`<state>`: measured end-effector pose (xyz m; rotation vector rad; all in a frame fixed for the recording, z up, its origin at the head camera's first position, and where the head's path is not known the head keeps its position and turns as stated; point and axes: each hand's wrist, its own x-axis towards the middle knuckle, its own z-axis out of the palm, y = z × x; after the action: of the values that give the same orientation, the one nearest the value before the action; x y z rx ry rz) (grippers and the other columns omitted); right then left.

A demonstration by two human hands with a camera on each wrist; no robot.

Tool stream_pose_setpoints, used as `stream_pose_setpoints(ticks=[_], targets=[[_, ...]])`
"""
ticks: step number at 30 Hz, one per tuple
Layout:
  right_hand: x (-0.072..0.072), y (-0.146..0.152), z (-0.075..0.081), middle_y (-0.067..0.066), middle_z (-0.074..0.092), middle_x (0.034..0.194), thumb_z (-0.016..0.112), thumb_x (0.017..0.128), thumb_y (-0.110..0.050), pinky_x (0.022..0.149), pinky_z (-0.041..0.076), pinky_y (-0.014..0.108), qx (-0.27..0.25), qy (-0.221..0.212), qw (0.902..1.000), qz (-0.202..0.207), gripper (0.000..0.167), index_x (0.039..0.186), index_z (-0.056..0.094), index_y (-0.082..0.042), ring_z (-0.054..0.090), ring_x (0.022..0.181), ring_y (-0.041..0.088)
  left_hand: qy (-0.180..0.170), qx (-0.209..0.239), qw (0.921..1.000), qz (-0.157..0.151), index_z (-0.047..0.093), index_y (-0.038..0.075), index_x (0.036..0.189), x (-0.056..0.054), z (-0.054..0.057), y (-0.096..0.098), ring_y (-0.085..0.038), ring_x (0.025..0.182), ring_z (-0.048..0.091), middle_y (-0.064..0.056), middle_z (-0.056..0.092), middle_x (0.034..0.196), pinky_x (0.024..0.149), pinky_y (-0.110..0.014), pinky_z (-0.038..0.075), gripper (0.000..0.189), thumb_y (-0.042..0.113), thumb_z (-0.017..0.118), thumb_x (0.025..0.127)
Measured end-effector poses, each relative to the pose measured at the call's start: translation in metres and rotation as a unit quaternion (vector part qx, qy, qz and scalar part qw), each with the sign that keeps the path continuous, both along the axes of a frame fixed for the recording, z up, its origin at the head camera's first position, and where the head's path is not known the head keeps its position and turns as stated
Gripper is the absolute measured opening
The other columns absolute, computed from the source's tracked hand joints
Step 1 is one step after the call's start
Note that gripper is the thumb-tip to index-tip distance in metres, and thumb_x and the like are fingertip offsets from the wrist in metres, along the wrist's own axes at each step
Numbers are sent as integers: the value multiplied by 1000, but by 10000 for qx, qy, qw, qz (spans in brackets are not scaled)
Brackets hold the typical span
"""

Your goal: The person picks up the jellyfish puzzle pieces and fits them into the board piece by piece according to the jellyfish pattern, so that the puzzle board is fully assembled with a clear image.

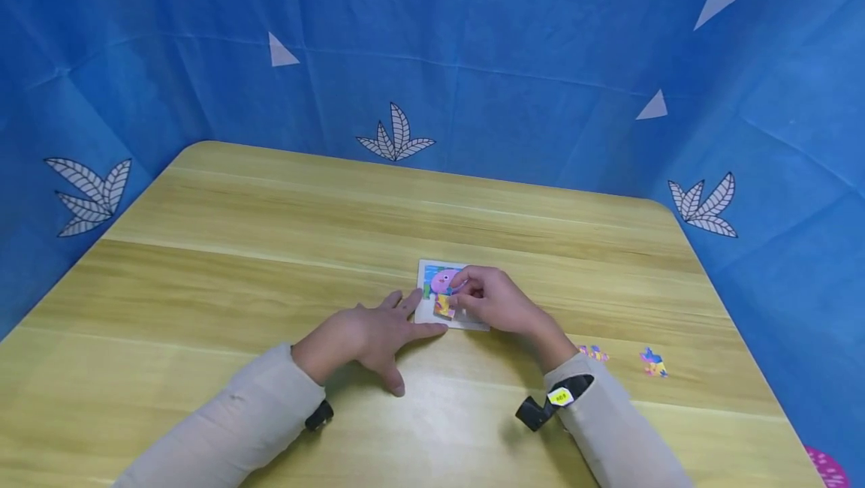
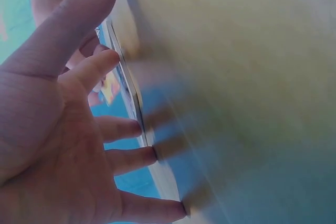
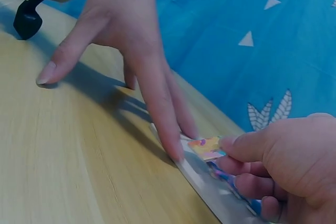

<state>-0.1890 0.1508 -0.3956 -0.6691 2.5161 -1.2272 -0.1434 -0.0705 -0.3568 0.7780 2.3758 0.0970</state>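
A small square puzzle board (image 1: 426, 314) with a pale rim lies mid-table. Part of a picture is laid in its upper portion, with a pink round figure (image 1: 442, 280) on blue. My right hand (image 1: 498, 302) pinches a yellow jigsaw piece (image 3: 206, 147) between thumb and fingers, tilted just over the board's lower left. My left hand (image 1: 378, 334) is spread out with straight fingers; in the right wrist view, two of its fingertips meet the board's edge. The right fingers hide the board's right part.
Several loose colourful jigsaw pieces lie on the wooden table (image 1: 270, 285) to the right: a group (image 1: 595, 353) beside the right forearm and another piece (image 1: 653, 362) farther out. A blue patterned curtain (image 1: 473, 60) hangs behind the table. Black wrist cameras sit on both sleeves.
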Motion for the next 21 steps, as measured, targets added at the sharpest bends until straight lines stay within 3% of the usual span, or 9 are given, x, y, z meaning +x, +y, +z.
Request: stream_pose_setpoints(ticks=[11,21], targets=[[-7,-18,-3,-1,69,73,68,86,-11,61,47,23,202,45,9997,87,11,97,65,-7,61,67,8,24,-52,10000,-10,22,48,146,-1,-1,0,-35,144,4,-7,-5,159,97,-72,26,97,49,80,68],[-8,-26,-1,-3,61,64,72,83,-16,53,39,21,551,9,9983,-181,10,81,65,-10,50,58,8,32,-10,10000,-40,23,47,146,-2,-2,1,-37,144,5,-8,-5,159,96,-72,26,97,48,80,68]])
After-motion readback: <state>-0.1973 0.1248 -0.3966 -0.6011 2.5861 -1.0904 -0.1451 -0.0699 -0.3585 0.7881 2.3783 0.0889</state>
